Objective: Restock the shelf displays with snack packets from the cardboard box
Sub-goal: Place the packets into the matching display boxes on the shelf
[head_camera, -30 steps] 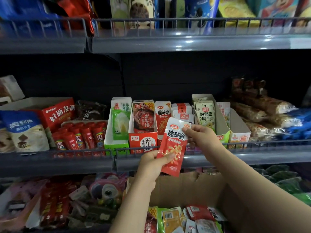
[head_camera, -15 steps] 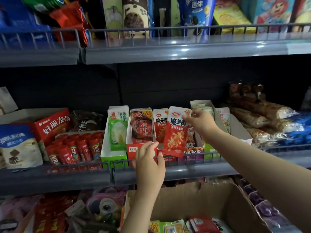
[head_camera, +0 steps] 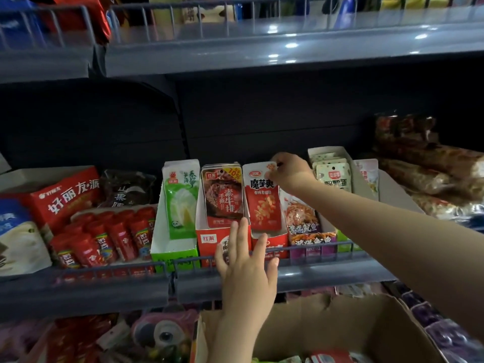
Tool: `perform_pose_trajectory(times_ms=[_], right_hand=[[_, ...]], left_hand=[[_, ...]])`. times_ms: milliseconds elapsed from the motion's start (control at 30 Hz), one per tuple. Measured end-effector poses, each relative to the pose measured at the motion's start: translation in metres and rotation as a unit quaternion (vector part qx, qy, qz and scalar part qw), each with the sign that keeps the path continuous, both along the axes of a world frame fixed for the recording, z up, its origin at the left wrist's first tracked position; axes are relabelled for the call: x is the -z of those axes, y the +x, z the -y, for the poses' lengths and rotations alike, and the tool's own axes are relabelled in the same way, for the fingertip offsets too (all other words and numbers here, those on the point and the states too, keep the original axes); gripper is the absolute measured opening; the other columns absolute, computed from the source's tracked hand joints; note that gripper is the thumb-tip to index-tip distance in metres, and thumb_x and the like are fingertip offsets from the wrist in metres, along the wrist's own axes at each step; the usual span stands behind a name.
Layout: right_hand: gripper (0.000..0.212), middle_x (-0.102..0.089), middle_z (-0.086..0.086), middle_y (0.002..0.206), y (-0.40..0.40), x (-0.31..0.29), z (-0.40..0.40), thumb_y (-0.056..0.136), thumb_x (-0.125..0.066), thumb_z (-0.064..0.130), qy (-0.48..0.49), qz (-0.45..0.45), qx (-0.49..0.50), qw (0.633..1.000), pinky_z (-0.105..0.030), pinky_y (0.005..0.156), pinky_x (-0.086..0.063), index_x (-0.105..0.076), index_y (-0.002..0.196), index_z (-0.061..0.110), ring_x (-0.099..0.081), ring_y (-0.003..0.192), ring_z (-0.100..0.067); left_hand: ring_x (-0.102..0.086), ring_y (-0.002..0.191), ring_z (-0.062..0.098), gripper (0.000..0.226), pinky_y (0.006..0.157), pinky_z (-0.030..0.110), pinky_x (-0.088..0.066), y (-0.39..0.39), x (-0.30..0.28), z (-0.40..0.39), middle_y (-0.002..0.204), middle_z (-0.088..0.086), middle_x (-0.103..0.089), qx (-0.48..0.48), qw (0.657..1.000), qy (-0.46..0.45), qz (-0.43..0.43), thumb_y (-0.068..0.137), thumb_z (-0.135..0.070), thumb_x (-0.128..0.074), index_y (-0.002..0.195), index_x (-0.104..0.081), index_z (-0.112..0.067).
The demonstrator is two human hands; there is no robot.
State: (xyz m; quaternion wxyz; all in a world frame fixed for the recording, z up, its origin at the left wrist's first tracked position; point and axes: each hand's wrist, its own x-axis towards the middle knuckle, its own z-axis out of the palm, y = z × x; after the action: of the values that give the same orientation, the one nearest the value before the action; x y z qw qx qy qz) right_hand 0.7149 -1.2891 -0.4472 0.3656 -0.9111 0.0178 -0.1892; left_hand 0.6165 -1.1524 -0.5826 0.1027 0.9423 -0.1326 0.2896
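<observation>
A red snack packet (head_camera: 262, 203) stands upright in a red display box (head_camera: 272, 243) on the middle shelf. My right hand (head_camera: 289, 172) pinches the packet's top right corner. My left hand (head_camera: 246, 260) is lower, fingers straight, with fingertips touching the front of the red display boxes at the shelf's wire rail (head_camera: 309, 248). The open cardboard box (head_camera: 340, 326) sits below the shelf, with a few packets (head_camera: 330, 357) showing at the bottom edge.
Beside the red packet stand a brown-red packet box (head_camera: 222, 195), a green and white box (head_camera: 178, 205) and a purple box (head_camera: 303, 226). Small red packets (head_camera: 104, 237) lie left; wrapped goods (head_camera: 429, 163) are piled right. An upper shelf (head_camera: 288, 51) overhangs.
My right hand carried the red packet up and back into the red display box. My left hand let go of it and moved to the box fronts. The view moved closer.
</observation>
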Motion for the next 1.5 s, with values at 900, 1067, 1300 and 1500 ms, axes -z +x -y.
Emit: perform_pose_trajectory(times_ms=[900,1067,1300,1500], right_hand=[[0.019,-0.058,-0.007,0.112,0.051,0.023,0.008,0.087,-0.064,0.025,-0.137,0.06,0.052,0.987,-0.029,0.068,-0.04,-0.061,0.105,0.018,-0.057,0.097,-0.024],[0.029,-0.061,-0.008,0.11,0.051,0.027,0.006,0.084,-0.069,0.029,-0.113,0.066,0.088,0.988,-0.035,0.073,-0.048,-0.057,0.107,0.015,-0.058,0.096,-0.027],[0.03,-0.056,-0.003,0.105,0.018,0.028,0.01,0.083,-0.07,0.032,-0.007,0.134,0.058,0.989,-0.033,0.076,-0.051,-0.06,0.108,0.017,-0.057,0.092,-0.019],[0.017,-0.06,0.002,0.081,-0.056,0.04,0.024,0.082,-0.071,0.027,0.044,0.164,0.007,0.986,-0.029,0.065,-0.048,-0.065,0.095,0.019,-0.058,0.075,-0.014]], left_hand=[[-0.03,0.136,0.023,0.04,0.106,0.048,-0.028,0.003,0.007,-0.005,0.146,0.003,-0.04,-0.001,0.999,0.014,0.036,0.078,-0.042,-0.055,0.117,-0.059,-0.037],[-0.029,0.137,0.023,0.048,0.105,0.049,-0.027,0.004,0.009,-0.006,0.147,0.003,-0.039,-0.004,1.0,0.027,0.017,0.073,-0.044,-0.068,0.12,-0.057,-0.038],[-0.027,0.138,0.022,0.048,0.109,0.046,-0.03,-0.003,0.002,-0.013,0.15,0.003,-0.035,0.021,0.999,0.03,-0.012,0.082,-0.046,-0.036,0.124,-0.055,-0.036],[0.014,0.139,0.004,0.049,0.116,0.03,0.01,-0.031,-0.013,-0.018,0.155,-0.011,0.011,0.081,0.994,-0.026,-0.062,0.096,-0.042,-0.03,0.145,-0.027,-0.039]])
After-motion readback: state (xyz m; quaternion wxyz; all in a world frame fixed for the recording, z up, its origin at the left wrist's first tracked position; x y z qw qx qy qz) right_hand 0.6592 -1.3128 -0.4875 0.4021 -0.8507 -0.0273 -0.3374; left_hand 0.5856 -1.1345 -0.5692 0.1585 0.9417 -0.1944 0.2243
